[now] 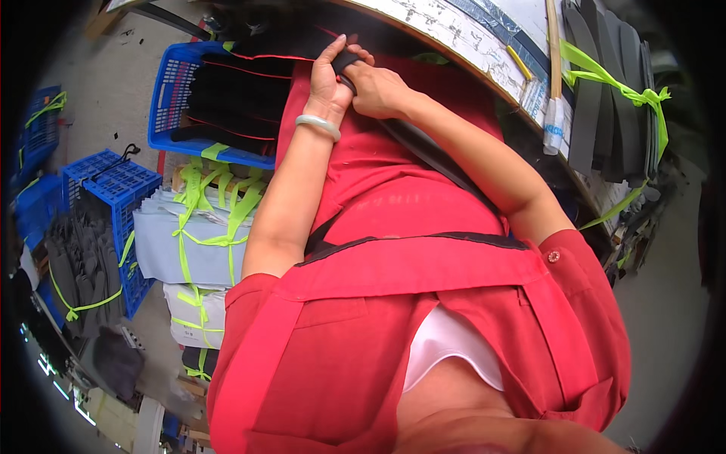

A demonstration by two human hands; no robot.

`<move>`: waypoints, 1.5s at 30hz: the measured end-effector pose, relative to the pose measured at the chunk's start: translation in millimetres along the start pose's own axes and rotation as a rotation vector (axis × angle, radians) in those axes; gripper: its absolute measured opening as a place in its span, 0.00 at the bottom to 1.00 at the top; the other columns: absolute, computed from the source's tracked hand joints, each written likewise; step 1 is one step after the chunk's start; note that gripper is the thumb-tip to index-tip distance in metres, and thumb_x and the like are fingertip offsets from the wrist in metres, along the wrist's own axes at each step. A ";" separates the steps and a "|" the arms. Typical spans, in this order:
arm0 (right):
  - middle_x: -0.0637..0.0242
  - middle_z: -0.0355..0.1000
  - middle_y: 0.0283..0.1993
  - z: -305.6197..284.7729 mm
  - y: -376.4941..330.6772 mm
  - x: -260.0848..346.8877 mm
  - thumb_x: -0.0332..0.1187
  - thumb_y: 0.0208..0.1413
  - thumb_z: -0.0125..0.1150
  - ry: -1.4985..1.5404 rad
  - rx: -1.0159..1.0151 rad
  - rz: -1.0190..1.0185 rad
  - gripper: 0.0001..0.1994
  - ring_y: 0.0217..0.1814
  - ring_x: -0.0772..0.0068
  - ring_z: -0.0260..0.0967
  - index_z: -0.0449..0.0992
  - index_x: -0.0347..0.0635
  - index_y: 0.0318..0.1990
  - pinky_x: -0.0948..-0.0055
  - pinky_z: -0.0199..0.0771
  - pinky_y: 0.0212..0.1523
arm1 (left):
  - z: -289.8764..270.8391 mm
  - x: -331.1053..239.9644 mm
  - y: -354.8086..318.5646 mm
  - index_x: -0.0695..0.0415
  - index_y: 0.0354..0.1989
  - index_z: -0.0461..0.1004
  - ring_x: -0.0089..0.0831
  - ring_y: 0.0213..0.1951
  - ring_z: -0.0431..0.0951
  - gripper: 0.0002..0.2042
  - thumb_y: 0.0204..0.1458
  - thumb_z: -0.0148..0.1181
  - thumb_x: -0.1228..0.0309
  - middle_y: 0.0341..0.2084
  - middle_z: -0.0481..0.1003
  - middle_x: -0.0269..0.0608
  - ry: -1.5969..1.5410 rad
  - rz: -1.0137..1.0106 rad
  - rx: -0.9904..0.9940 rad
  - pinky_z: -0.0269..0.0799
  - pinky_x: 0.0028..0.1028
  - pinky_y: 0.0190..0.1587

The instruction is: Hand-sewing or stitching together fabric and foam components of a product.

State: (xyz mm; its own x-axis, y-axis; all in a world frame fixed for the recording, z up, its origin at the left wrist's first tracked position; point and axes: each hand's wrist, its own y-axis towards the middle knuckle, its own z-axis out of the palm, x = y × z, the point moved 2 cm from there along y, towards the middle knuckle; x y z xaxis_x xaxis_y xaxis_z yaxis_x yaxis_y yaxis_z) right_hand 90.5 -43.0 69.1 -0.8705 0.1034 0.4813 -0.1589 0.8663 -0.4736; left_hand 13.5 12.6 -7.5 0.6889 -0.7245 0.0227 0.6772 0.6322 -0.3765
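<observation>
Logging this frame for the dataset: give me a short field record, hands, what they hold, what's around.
left hand: closed on the black strap piece, pale bangle on the wrist
right hand: pinching the same strap piece from the other side
below the hands: blue crate holding black pieces with red edging
person's left: bundles of grey sheets tied with green tape
person's right: worktable edge; dark grey stack tied with green tape
</observation>
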 end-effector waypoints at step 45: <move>0.57 0.65 0.59 -3.3 -21.7 4.0 0.32 0.42 0.56 -0.014 -0.149 -0.120 0.27 0.48 0.45 0.71 0.66 0.45 0.55 0.52 0.74 0.45 | 5.9 -9.4 -8.2 0.63 0.39 0.70 0.34 0.33 0.73 0.08 0.52 0.57 0.75 0.26 0.72 0.41 0.053 0.114 -0.048 0.70 0.38 0.49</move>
State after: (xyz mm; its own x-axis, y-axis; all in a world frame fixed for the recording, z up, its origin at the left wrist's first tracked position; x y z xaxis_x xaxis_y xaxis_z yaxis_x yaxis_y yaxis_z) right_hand 92.0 -59.7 83.7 -0.8561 -0.0108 0.5167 -0.1918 0.9350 -0.2982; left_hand 3.0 15.9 0.8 0.7454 -0.6628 -0.0709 0.5812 0.6984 -0.4176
